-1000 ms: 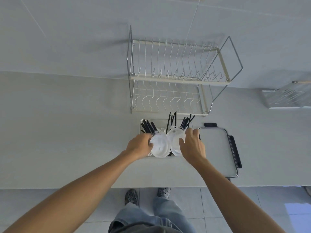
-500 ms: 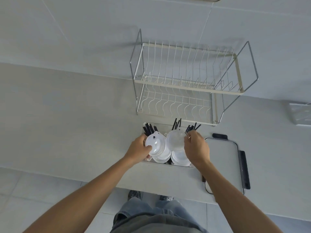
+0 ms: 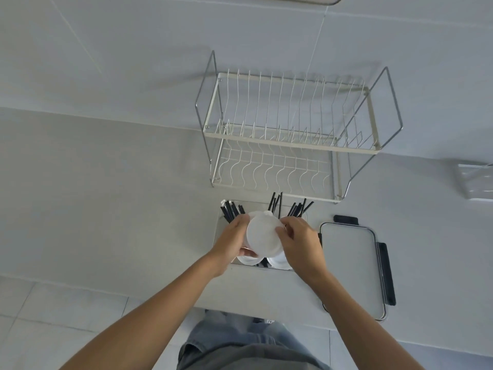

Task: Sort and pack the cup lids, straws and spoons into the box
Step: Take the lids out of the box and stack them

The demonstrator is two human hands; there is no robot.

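Note:
A clear box (image 3: 222, 222) sits on the counter in front of me, near its front edge. Black straws or spoon handles (image 3: 231, 210) stick up from its back left, and more black sticks (image 3: 290, 206) from its back right. Both hands hold a stack of white cup lids (image 3: 262, 233) above the box. My left hand (image 3: 230, 243) grips the stack's left side and my right hand (image 3: 300, 243) its right side. More white lids (image 3: 277, 263) lie in the box beneath the hands, partly hidden.
A two-tier wire dish rack (image 3: 293, 137) stands just behind the box against the wall. The box's lid (image 3: 352, 265) with black clips lies flat to the right, overhanging the counter edge. A clear container (image 3: 476, 180) is at the far right.
Each hand lifted lids from the box, then the hands came together, so the two lots now form one stack held between them. The camera view shifted.

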